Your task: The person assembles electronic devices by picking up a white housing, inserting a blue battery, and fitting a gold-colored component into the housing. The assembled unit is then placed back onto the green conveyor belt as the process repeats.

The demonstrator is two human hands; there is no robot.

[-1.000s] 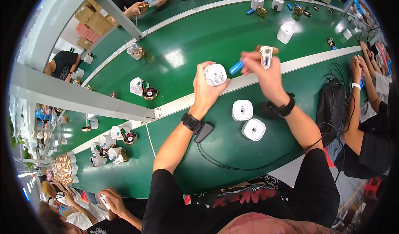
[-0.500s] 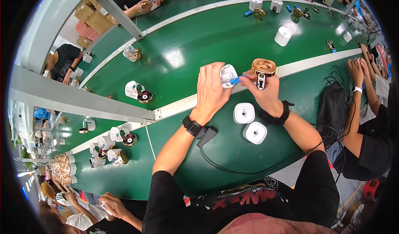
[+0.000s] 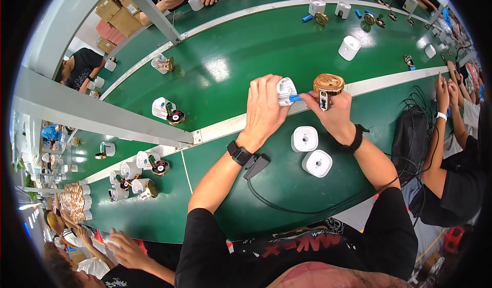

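My left hand (image 3: 263, 108) is wrapped round a white plastic housing (image 3: 287, 87), its ribbed open end turned to the right. My right hand (image 3: 335, 115) grips a round gold-coloured cap (image 3: 329, 83) with a small white-and-black module under it. Between the right thumb and fingers is also a slim blue cylinder (image 3: 297, 98), like a battery cell. The cylinder's left end is at the housing's mouth; how far inside it reaches, I cannot tell. Below my hands, two white housings (image 3: 304, 139) stand on the green bench.
A white rail (image 3: 220, 128) crosses the bench beyond my forearms. Partly assembled housings (image 3: 132, 178) with gold caps and wires cluster at left. A black bag (image 3: 410, 139) and cables lie at right. A black cable (image 3: 287, 210) runs from my left wrist. Co-workers sit around.
Both hands, with the housing, cap and blue cylinder, stay close together and have shifted only slightly. At lower left a co-worker's hand has risen.
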